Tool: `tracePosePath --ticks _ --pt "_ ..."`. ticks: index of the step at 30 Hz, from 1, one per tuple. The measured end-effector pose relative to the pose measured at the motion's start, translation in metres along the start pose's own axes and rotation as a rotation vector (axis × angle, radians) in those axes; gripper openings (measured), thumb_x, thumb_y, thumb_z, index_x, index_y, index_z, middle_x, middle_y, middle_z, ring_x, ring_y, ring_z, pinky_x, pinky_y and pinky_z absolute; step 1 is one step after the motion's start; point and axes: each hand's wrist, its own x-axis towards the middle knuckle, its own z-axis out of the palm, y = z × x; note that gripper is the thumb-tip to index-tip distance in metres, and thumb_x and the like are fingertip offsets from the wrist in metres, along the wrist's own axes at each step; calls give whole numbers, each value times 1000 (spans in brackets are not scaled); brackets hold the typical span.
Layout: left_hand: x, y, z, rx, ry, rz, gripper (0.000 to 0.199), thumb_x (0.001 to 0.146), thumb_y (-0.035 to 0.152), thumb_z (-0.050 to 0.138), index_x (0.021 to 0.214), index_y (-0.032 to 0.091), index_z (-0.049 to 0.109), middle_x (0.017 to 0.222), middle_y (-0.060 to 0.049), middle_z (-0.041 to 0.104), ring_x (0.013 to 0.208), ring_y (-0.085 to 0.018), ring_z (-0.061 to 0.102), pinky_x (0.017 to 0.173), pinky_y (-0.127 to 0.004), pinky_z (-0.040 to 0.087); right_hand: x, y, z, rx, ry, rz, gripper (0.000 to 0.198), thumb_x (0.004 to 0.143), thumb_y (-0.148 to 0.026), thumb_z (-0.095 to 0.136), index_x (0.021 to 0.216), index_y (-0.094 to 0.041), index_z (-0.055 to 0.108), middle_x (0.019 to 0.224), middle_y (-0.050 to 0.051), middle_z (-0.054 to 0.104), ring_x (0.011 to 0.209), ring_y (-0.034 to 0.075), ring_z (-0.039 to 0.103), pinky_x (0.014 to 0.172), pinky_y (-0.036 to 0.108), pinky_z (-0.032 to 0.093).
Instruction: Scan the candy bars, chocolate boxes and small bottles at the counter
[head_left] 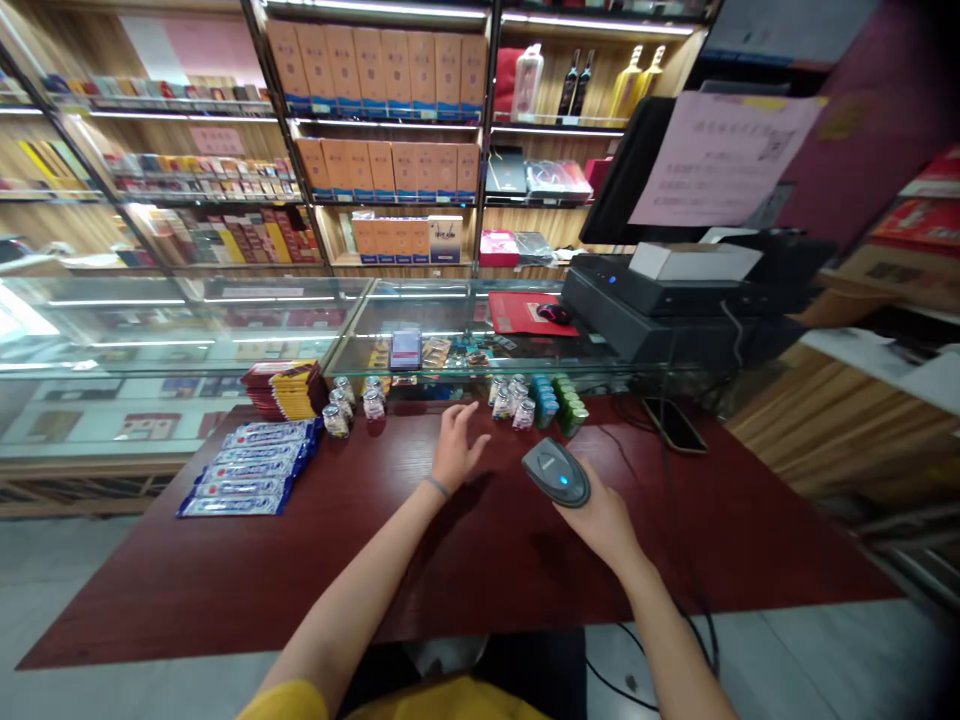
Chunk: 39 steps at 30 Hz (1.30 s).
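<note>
My right hand [604,520] is wrapped around a dark grey barcode scanner [557,473] with a small blue light on top, held above the table. My left hand [456,447] reaches over the table's middle with fingers apart and nothing in them. Just right of its fingertips stands a cluster of small white jars [514,400]. Beside those are blue packs [544,400] and green packs [570,407] in rows. To the left are more small jars [337,410], a stack of brown and yellow packets [283,390], and overlapping blue-and-white long packets [247,470].
The dark red table [360,570] meets a glass counter [435,300] at its far side. A smartphone [674,424] lies at the right, below a monitor [637,170] and dark till equipment [637,310]. Cables [705,620] hang at the right front. Stocked shelves line the back.
</note>
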Motion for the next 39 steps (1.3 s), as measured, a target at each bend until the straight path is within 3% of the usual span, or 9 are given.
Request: tracePosePath --ticks 5,10,15,22,25,28,31,39 --pt "9 26 61 -109 -54 -72 73 83 20 73 148 26 40 137 -14 38 130 -29 48 115 -52 40 -8 22 -18 18 14 26 38 80 -36 64 115 -28 53 88 4 77 88 32 76 67 31 50" --pt "16 27 96 -129 -71 -106 80 79 15 75 149 30 40 136 -13 36 122 -29 54 111 -54 43 -13 38 -29 4 33 33 34 80 -37 64 111 -28 53 84 3 76 79 29 76 62 29 49" --pt "22 25 110 -104 -88 -106 76 78 14 74 146 30 44 134 -13 38 120 -29 54 109 -53 45 -13 46 -34 14 48 61 37 81 -38 63 115 -28 53 83 4 76 81 30 76 62 29 48" --pt "23 29 108 -120 -64 -96 50 81 14 71 128 22 53 125 -12 47 113 -26 58 102 -46 49 -10 46 -33 6 35 64 34 80 -37 64 110 -27 51 88 5 76 86 31 76 65 30 49" --pt "21 28 94 -166 -88 -88 48 82 13 70 126 23 55 120 -10 51 109 -24 59 100 -43 50 -9 41 -32 -6 38 57 34 80 -38 63 110 -27 51 89 5 76 87 32 76 65 32 48" --pt "16 20 65 -232 -85 -139 53 81 14 71 131 25 56 119 -9 53 100 -21 60 89 -37 56 -7 33 -28 -4 59 39 35 80 -38 63 112 -28 53 88 5 77 85 32 76 64 32 47" --pt "7 3 24 -297 -83 -220 56 82 18 71 136 27 56 121 -10 52 92 -17 61 80 -32 57 -1 21 -18 7 51 41 36 79 -39 63 112 -28 55 83 5 76 84 33 76 62 31 46" --pt "-25 -48 -94 -725 -111 -560 73 86 38 72 151 30 42 128 -8 57 93 -16 63 81 -29 54 16 -21 23 26 -35 -64 41 78 -38 63 116 -27 51 85 5 77 82 33 76 60 30 44"
